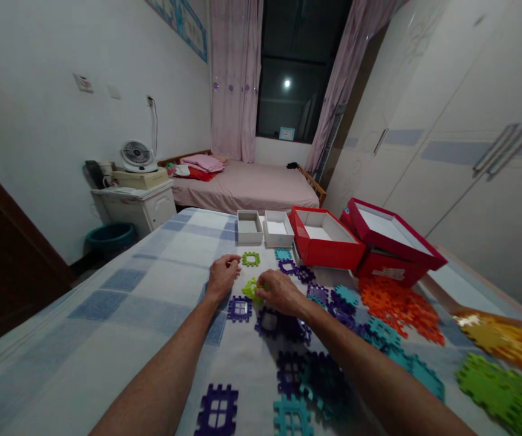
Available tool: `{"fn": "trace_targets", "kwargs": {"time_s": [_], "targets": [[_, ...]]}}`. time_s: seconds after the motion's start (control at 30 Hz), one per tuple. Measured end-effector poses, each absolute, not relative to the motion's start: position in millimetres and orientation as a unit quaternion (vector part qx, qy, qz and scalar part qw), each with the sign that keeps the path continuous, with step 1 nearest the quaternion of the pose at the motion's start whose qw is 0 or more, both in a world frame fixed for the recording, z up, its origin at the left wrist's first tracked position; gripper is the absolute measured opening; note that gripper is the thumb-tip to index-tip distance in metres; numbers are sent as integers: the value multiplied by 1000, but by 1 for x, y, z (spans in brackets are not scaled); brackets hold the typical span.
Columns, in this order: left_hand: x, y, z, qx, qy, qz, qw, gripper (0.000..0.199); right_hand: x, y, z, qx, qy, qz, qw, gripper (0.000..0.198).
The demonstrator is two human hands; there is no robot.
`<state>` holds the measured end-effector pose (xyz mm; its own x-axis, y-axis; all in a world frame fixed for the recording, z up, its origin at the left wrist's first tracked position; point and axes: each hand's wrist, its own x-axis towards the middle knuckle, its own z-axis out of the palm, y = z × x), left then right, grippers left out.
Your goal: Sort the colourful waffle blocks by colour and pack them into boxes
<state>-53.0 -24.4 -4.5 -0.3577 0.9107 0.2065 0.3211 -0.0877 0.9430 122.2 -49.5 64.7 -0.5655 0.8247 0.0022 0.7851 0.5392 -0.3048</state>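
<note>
My right hand (283, 293) has its fingers closed on the edge of a yellow-green interlocking plastic tile (251, 290), held low over the table. To the left, my left hand (224, 276) is loosely curled with fingers apart and nothing visible in it. Just beyond its fingertips lies a green square frame tile (251, 259). A purple window tile (240, 309) rests nearer me, between my forearms. Under and beside my right hand are more purple tiles (269, 321), partly hidden by the hand and forearm.
Two small white boxes (249, 228), a red box (327, 245) and a crimson box (392, 233) stand along the far side. Piles of orange tiles (399, 306), yellow tiles (506, 339) and green tiles (506, 390) lie right. Turquoise tiles (292, 415) are near me on the checked cloth (152, 290).
</note>
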Motion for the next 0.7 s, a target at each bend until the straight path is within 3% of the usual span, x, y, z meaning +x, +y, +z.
{"fn": "trace_targets", "kwargs": {"time_s": [0.07,0.23,0.47,0.7], "targets": [[-53,-24,-5,493,616,549,274,29,114,-50,60,-472,-870,126,67,17],[-52,-25,-5,493,615,554,269,26,112,-45,59,-499,-859,109,41,44],[-51,-27,-2,500,620,547,258,23,105,-30,59,-477,-871,113,4,19],[-52,-25,-5,507,630,534,246,25,111,-37,74,-458,-881,119,-17,41]]}}
